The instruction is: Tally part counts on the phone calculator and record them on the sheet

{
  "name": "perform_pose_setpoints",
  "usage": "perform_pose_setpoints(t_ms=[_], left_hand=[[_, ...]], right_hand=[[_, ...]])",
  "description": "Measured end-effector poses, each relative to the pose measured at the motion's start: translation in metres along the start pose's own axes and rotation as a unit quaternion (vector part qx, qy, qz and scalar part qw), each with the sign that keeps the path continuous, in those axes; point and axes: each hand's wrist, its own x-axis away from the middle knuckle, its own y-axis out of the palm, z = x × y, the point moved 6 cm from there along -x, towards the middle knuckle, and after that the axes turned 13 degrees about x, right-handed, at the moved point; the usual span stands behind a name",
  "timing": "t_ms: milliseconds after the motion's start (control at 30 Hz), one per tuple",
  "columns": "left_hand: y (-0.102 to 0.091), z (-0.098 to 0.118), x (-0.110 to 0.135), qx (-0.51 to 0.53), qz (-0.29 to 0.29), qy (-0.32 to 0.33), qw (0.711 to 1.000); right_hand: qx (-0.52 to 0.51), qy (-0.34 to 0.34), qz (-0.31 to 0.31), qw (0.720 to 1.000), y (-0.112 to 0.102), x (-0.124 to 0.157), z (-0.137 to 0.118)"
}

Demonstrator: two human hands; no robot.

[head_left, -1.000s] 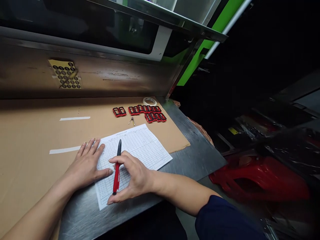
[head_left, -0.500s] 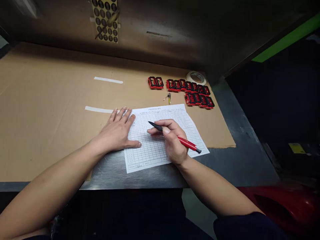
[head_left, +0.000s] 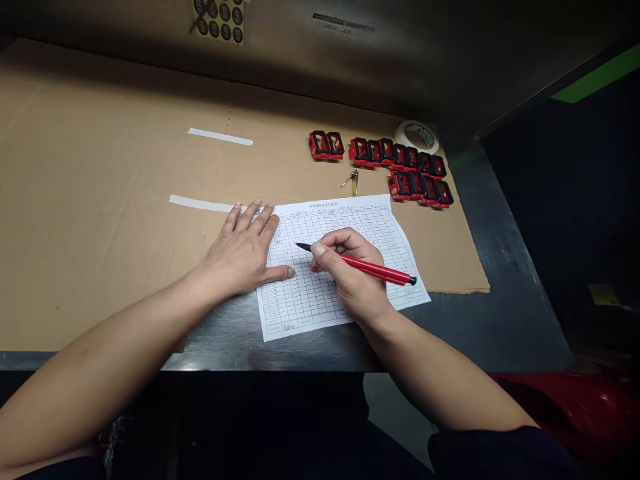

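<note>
We work at a steel bench (head_left: 220, 340) topped with a cardboard sheet (head_left: 100, 167). Our red pen (head_left: 375, 269) lies almost level across the view, its black tip pointing left over the printed grid form (head_left: 300, 300) and its tail to the right. The curled fingers of our right hand (head_left: 353, 280) grip it. Our left hand (head_left: 243, 253) rests on the form, fingers spread flat. Handwriting shows in the form's bottom-left box; most cells look blank, though the print is too small to be sure. Red-and-black plastic frames (head_left: 415, 175) sit beyond.

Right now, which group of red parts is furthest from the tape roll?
The left pair, just two parts, with a gap before the longer row and lower cluster.
</note>
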Motion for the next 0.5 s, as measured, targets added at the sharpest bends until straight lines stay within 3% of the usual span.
perform_pose_setpoints(t_ms=[300, 500], left_hand=[[-0.004, -0.006, 0.003, 0.018, 0.006, 0.012, 1.0], [-0.002, -0.007, 0.002, 0.007, 0.002, 0.011, 1.0]], right_hand=[[-0.006, 0.057, 0.002, 0.998, 0.003, 0.0, 0.028], [-0.001, 0.004, 0.046, 0.999, -0.003, 0.001, 0.019]])
